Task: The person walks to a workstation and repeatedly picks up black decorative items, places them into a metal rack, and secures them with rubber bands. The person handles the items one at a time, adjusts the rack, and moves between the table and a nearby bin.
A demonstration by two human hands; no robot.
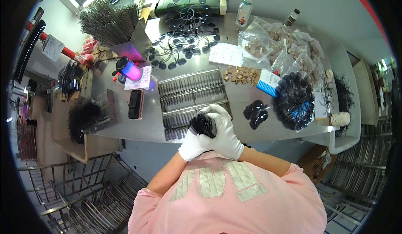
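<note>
Both hands wear white gloves and come together close to my chest, at the table's near edge. Between them is a stack of thin dark lens-shaped pieces [204, 124], fanned slightly. My left hand [193, 145] grips the stack from below and the left. My right hand [224, 129] wraps round its right side, fingers curled over the far end. Just beyond lies a metal rack [193, 89] with rows of thin upright clips. Off to the right sit a small pile of dark lens pieces [256, 114] and a large round heap of similar dark pieces [294, 104].
Small brown blocks [240, 74], a blue-and-white box [268, 83] and clear plastic bags [289, 45] stand at the right. Dark looped lens trees [184, 41] lie at the back. Leftward are a phone [135, 104], a glowing cylinder [130, 70] and a bin of wire rods [132, 45].
</note>
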